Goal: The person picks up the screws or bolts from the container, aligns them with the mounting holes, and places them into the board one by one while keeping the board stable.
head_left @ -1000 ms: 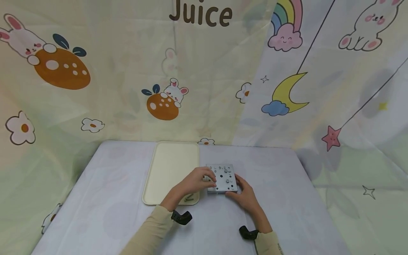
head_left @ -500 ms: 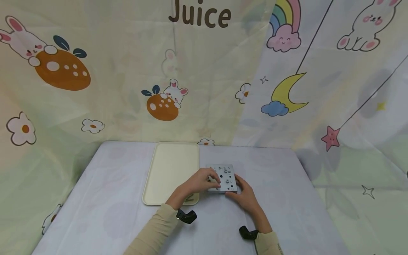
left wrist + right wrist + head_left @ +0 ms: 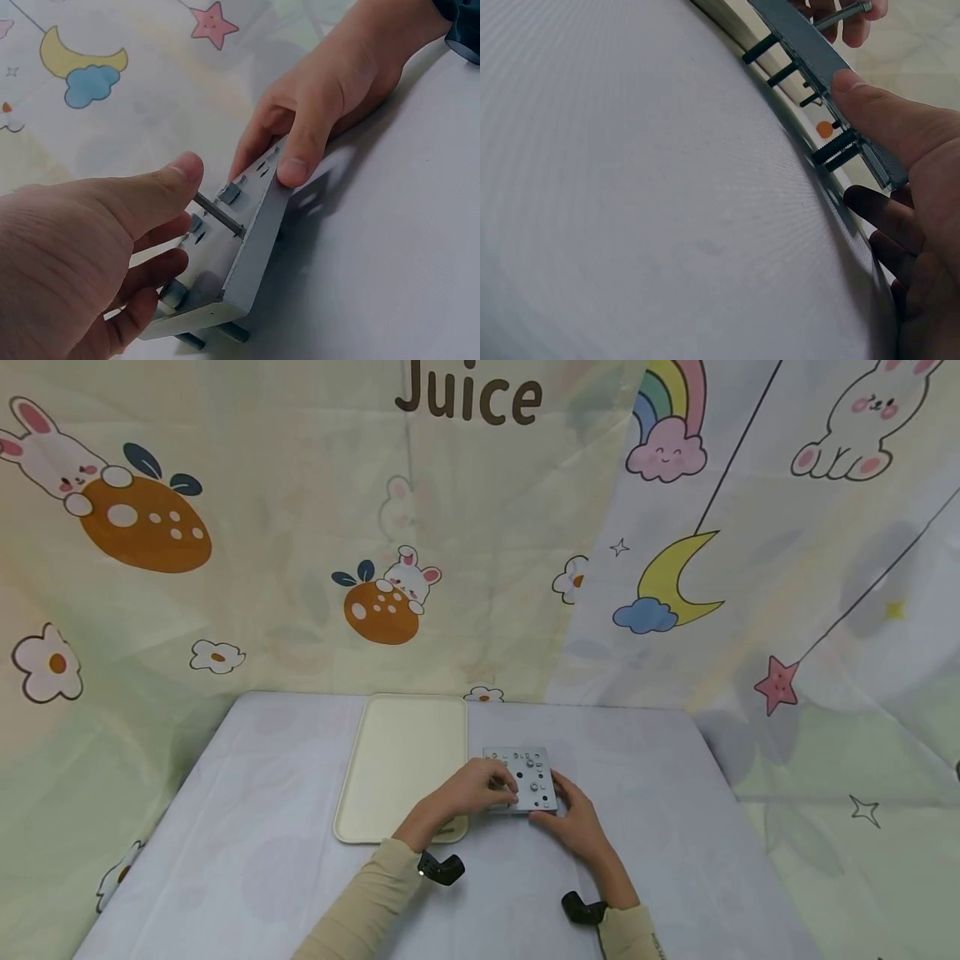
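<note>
A silver-grey metal plate (image 3: 534, 800) with holes and several bolts through it stands on the white table. My left hand (image 3: 474, 787) is over its left part, thumb and fingers pinching the top of a thin bolt (image 3: 219, 215), whose lower end meets the plate near its front edge. The same bolt (image 3: 841, 16) shows its slanted shank in the right wrist view. My right hand (image 3: 582, 828) grips the plate's right side, thumb (image 3: 859, 97) on the near edge. Bolt ends (image 3: 763, 47) stick out below the plate. The left hand covers its left part in the head view.
Left of the plate lies a cream tray (image 3: 401, 743), partly behind my left forearm. A small dark bolt (image 3: 447, 831) lies in its near right corner. The white tablecloth (image 3: 652, 785) reaches back to a printed fabric backdrop (image 3: 495, 527).
My left hand has moved slightly right over the plate, its fingertips coming closer to the near edge. The right hand keeps its grip in the same place.
</note>
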Action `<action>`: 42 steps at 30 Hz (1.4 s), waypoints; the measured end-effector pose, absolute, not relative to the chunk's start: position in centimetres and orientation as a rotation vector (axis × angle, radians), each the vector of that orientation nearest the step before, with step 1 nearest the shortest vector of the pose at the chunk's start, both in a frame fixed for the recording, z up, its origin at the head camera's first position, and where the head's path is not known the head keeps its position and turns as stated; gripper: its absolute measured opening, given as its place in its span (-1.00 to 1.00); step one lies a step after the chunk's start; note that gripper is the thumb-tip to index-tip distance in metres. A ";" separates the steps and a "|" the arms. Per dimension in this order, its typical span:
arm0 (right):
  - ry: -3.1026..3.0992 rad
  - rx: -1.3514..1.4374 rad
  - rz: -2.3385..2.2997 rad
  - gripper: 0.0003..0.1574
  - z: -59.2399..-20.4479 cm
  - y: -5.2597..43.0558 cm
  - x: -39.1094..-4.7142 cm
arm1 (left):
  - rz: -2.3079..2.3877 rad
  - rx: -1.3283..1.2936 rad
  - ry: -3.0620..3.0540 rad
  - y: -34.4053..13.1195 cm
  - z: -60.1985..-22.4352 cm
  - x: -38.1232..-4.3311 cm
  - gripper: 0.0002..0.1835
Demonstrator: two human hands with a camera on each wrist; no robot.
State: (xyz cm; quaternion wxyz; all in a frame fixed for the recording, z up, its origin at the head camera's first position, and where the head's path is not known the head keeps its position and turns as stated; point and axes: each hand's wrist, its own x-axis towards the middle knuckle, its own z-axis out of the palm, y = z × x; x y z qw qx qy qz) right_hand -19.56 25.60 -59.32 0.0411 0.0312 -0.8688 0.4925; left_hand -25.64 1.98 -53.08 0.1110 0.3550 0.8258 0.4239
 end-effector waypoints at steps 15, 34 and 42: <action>-2.687 0.091 1.488 0.23 -59.3 25.4 -19.5 | 1.222 1.086 2.483 1.6 -54.0 -25.8 -0.87; -2.712 0.042 1.482 0.26 -58.6 25.1 -18.9 | 1.207 0.789 2.741 -6.0 -55.3 -21.9 -0.89; -2.741 0.039 1.486 0.30 -58.7 25.1 -19.0 | 1.098 0.725 2.833 -9.3 -56.3 -20.3 -0.85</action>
